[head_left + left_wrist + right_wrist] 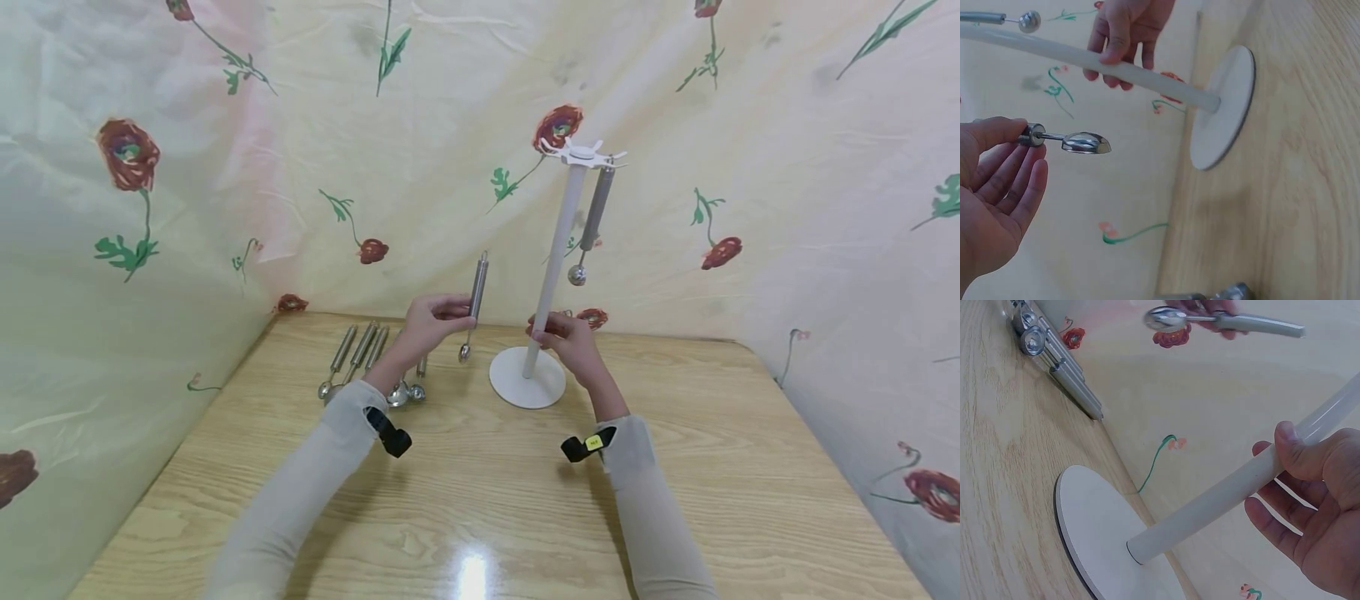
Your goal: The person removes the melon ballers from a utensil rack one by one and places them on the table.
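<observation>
My left hand (429, 329) pinches a small metal scoop (477, 292) by the lower end of its grey handle, between thumb and fingers. The scoop is held nearly upright above the table, its shiny oval bowl (1087, 144) downward and its hanging loop up. To the right, my right hand (576, 340) grips the lower pole (1210, 500) of a white utensil stand, thumb on one side and fingers behind. The stand's round base (513, 387) appears to be on the table, its pole tilted in the head view. From the hooked top (583, 153) hangs another metal scoop (597, 208).
Several metal utensils (341, 350) lie at the table's back left, partly hidden behind my left forearm; their handles (1075, 390) also show in the right wrist view. A flowered cloth (442, 167) rises behind and beside the wooden table (480, 492).
</observation>
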Available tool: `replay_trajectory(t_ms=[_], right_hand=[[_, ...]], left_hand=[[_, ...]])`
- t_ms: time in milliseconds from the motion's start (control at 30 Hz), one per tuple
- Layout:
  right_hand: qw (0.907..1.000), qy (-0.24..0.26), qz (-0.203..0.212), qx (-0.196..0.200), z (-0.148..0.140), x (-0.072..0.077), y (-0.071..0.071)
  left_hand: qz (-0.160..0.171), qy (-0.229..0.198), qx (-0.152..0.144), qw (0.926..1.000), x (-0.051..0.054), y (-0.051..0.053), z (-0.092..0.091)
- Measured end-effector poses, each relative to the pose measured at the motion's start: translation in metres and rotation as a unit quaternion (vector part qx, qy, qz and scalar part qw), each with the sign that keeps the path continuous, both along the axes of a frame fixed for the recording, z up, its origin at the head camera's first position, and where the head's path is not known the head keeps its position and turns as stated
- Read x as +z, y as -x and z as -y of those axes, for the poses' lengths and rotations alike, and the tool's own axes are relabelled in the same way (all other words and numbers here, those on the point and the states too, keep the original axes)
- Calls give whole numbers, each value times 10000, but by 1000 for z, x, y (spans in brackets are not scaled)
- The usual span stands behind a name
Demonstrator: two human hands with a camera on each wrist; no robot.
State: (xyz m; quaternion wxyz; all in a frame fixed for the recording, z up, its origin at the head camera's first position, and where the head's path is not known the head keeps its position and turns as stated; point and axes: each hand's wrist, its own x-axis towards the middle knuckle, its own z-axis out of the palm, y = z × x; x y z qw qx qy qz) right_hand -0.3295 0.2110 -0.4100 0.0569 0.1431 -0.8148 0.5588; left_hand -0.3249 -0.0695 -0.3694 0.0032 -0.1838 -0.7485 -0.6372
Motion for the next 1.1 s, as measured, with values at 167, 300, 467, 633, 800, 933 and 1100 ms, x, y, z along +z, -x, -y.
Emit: replay_trajectory(t_ms=[167,300,467,633,800,933,1100], right_hand=[[10000,41,-69,30,-1,0,0],[9999,66,-65,42,-1,0,0],[9999,73,-56,42,0,1,-1],[9999,93,-38,79,0,0,-1],[9999,116,38,68,1,0,0],[9999,92,59,48,1,0,0],[10000,76,43,2,1,1,-2]], left_hand=[[226,192,90,9995,-12,1,11],[358,288,70,9989,-22,2,18],[465,411,125,9980,-36,3,24],[559,677,285,9957,-50,4,29],[669,859,353,9934,-59,0,33],[750,936,358,9921,-65,0,36],[862,920,412,9912,-69,1,37]])
